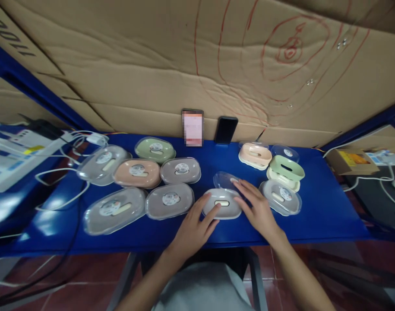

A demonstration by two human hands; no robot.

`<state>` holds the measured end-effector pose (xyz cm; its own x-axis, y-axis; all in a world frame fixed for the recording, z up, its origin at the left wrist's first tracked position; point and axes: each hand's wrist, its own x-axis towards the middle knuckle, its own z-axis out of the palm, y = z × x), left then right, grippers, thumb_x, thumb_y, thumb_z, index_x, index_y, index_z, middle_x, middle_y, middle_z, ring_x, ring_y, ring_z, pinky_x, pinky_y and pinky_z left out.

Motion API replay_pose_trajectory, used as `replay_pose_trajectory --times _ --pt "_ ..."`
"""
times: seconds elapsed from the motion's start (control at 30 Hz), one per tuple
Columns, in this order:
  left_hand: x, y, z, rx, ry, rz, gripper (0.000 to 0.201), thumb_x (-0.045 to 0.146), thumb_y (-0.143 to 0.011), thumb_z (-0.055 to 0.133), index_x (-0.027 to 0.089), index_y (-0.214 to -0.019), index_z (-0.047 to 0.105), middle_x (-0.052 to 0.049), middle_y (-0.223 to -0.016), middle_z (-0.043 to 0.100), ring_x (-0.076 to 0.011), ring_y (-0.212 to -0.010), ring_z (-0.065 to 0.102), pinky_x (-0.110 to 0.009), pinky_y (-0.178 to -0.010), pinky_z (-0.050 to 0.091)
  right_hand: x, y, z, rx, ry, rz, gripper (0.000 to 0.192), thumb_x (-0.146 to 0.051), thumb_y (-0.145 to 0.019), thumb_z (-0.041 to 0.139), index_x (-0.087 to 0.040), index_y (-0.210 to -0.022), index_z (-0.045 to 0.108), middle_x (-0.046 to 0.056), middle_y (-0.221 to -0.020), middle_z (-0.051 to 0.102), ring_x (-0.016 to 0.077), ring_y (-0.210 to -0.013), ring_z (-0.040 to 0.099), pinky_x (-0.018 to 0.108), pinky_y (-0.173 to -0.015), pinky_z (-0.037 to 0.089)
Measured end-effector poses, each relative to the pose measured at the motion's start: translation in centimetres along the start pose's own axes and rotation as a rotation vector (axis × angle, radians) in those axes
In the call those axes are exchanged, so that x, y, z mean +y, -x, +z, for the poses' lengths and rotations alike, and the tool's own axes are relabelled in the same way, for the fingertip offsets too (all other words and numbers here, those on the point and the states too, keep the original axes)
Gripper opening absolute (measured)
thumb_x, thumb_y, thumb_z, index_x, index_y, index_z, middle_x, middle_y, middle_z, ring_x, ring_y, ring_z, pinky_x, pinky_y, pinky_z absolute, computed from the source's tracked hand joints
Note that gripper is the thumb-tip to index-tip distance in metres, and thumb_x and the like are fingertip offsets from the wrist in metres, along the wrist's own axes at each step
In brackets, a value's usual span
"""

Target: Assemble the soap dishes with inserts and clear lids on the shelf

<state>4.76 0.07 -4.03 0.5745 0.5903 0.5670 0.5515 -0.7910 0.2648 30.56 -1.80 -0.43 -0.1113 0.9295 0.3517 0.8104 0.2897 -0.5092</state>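
Both grips flanking grey soap box [222, 204], touching

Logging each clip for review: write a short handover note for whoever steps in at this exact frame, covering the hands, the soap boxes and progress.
Left hand: fingers resting on the open grey soap box, gripping nothing.
Right hand: flat on that box's right edge, beside the clear lid lying behind it.
Left group: six lidded boxes.
Right group: the opened boxes, stacked or lying near loose lids.
Seemingly done: the boxes on the right are opened. Left: six lidded ones.
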Motion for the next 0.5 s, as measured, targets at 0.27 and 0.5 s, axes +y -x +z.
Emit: replay_pose_trajectory --times 0.27,0.5 --pt "-0.6 -0.1 0.2 -0.036 0.109 -0.058 0.059 0.03 -0.106 0.068 0.023 -0.162 0.048 -0.018 -0.163 0.054 -0.0322 -0.153 0.055 -0.052 -0.122 0.056 -3.1 5.0 2.5 0.006 0.19 -0.1 0.069 -0.024 -0.107 0.066 -0.034 -0.17 0.041 0.01 -0.163 0.059 0.0306 -0.156 0.052 0.055 -0.123 0.054" --pt "-0.7 0.1 0.4 0.017 0.115 -0.035 0.052 0.025 -0.107 0.067 0.025 -0.157 0.055 -0.014 -0.158 0.061 -0.0296 -0.152 0.057 -0.049 -0.12 0.059 -1.8 5.6 2.8 -0.038 0.246 -0.166 0.077 -0.011 -0.107 0.059 -0.034 -0.175 0.029 0.011 -0.169 0.052 0.0299 -0.16 0.046 0.054 -0.123 0.053"
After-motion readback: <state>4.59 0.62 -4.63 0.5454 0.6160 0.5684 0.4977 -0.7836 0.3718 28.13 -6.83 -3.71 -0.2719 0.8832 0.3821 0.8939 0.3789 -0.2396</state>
